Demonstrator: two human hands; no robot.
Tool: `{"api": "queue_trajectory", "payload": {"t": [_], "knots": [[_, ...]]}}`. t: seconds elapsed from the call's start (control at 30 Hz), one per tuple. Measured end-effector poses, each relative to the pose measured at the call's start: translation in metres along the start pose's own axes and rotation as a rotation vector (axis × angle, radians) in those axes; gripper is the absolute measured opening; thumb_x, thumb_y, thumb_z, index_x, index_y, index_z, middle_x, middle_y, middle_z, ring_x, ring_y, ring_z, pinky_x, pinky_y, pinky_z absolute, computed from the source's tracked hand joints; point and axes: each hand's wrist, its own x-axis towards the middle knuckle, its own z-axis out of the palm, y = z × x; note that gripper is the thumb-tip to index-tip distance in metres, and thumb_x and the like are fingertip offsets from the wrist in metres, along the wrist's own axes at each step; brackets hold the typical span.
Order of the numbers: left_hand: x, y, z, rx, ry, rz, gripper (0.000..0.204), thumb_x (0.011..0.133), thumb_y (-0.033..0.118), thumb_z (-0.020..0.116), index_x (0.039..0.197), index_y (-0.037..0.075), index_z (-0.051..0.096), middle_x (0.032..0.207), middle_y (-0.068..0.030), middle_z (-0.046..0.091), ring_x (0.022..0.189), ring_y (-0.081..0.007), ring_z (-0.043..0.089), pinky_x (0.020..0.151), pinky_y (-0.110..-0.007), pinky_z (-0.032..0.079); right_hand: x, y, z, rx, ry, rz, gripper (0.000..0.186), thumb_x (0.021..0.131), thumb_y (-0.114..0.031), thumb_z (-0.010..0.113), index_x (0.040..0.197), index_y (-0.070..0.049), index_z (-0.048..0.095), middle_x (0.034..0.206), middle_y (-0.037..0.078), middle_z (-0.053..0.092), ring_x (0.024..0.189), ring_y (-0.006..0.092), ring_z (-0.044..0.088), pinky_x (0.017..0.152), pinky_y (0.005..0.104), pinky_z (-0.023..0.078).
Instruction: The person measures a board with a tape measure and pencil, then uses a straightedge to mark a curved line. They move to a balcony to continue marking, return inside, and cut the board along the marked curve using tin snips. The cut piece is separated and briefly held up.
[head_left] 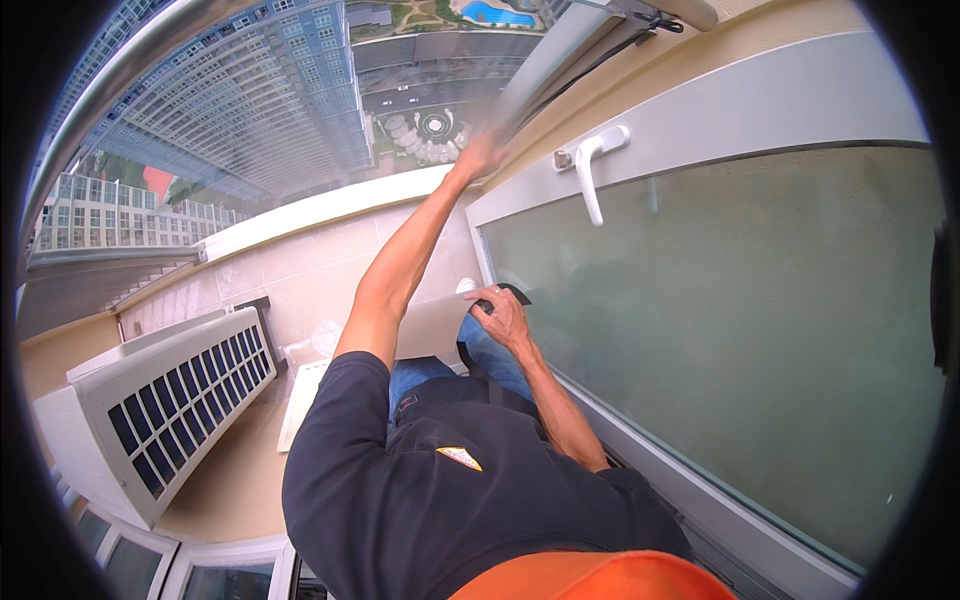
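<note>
My left hand (pixel 480 157) is stretched far forward, beside the lower end of a grey metal frame post (pixel 555 55). Motion smears its fingers, so whether it grips anything is unclear. Close to my body, my right hand (pixel 502 318) has its fingers curled over the right edge of a flat beige panel (pixel 437 328). This panel lies across the front of my legs, partly hidden behind my left forearm. A small black piece (pixel 516 294) shows just past the right fingers; what it belongs to is hidden.
On my right stands a frosted glass door (pixel 720 320) with a white handle (pixel 592 170). A white air conditioner unit (pixel 180 405) is at the left. Ahead run a low tiled wall (pixel 310 250) and a metal railing (pixel 85 110), with a steep drop to streets beyond.
</note>
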Motion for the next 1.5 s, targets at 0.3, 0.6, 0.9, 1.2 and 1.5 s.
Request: {"api": "queue_trajectory", "payload": {"t": [0.3, 0.6, 0.9, 1.2, 1.5], "knots": [[0.099, -0.086, 0.101, -0.023, 0.04, -0.192, 0.05, 0.093, 0.028, 0.072, 0.135, 0.003, 0.061, 0.127, -0.0201, 0.065, 0.113, -0.031, 0.065, 0.099, -0.04, 0.053, -0.004, 0.035, 0.004, 0.132, -0.109, -0.017, 0.023, 0.085, -0.022, 0.074, 0.107, -0.017, 0.077, 0.113, 0.006, 0.072, 0.102, 0.0331, 0.061, 0.093, 0.0433, 0.051], [-0.052, 0.063, -0.015, -0.86, -0.143, -0.145, 0.024, 0.1, 0.017, 0.07, 0.116, 0.001, 0.068, 0.106, -0.0093, 0.07, 0.094, -0.0182, 0.073, 0.091, -0.034, 0.06, -0.005, 0.083, -0.007, 0.079, -0.116, -0.04, 0.023, 0.086, -0.024, 0.074, 0.108, -0.019, 0.076, 0.109, 0.007, 0.072, 0.096, 0.0337, 0.062, 0.088, 0.0447, 0.053], [-0.125, 0.194, -0.006, -0.611, -0.012, 0.04, 0.015, 0.099, 0.011, 0.071, 0.111, 0.002, 0.069, 0.097, -0.0088, 0.075, 0.093, -0.0167, 0.073, 0.085, -0.03, 0.056, 0.003, 0.088, -0.009, 0.071, -0.01, -0.153, 0.02, 0.084, -0.024, 0.075, 0.103, -0.017, 0.074, 0.096, 0.01, 0.07, 0.091, 0.0345, 0.066, 0.082, 0.0455, 0.052], [-0.077, 0.174, 0.006, -0.713, 0.319, 0.144, 0.013, 0.096, 0.006, 0.07, 0.107, 0.0, 0.07, 0.096, -0.0081, 0.076, 0.09, -0.0149, 0.074, 0.082, -0.026, 0.055, -0.007, 0.076, -0.008, 0.105, 0.01, -0.125, 0.019, 0.084, -0.026, 0.074, 0.102, -0.018, 0.075, 0.099, 0.006, 0.07, 0.093, 0.0343, 0.064, 0.085, 0.0435, 0.052], [-0.054, 0.139, -0.008, -0.744, -0.028, -0.251, 0.063, 0.102, 0.046, 0.064, 0.137, -0.006, 0.053, 0.122, -0.0243, 0.068, 0.107, -0.0289, 0.072, 0.096, -0.039, 0.059, -0.022, 0.047, 0.01, 0.05, -0.004, -0.144, 0.021, 0.085, -0.024, 0.075, 0.105, -0.017, 0.076, 0.096, 0.01, 0.071, 0.091, 0.0338, 0.062, 0.085, 0.0436, 0.051]]}}
